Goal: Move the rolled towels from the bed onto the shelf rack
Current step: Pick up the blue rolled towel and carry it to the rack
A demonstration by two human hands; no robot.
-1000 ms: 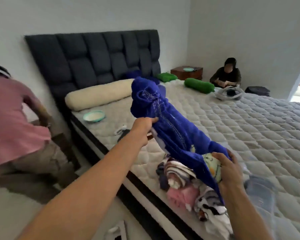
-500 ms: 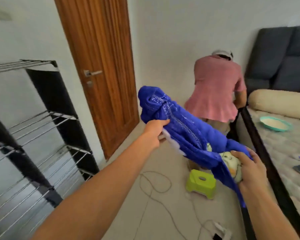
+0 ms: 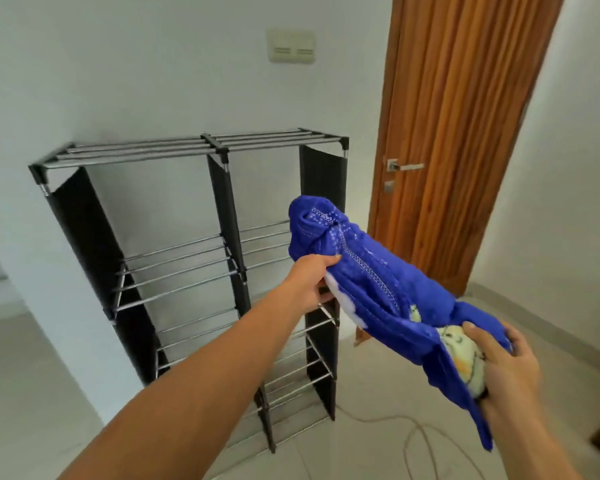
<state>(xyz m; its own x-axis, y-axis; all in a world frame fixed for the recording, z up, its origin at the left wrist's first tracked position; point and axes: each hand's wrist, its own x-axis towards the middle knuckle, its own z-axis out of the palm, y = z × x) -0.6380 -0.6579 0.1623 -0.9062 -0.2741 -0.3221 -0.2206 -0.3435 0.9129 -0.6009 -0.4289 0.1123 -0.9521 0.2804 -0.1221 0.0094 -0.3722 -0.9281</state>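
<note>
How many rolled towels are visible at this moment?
1. The blue rolled towel is held in the air by the left hand and right hand, in front of the shelf rack. No towel shows on the rack.

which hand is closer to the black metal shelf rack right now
Left. The left hand grips the far end of the blue rolled towel right in front of the black metal shelf rack; the right hand holds the near end, off to the rack's right.

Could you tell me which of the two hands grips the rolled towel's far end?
The left hand; it holds the blue towel nearest the shelf rack.
</note>
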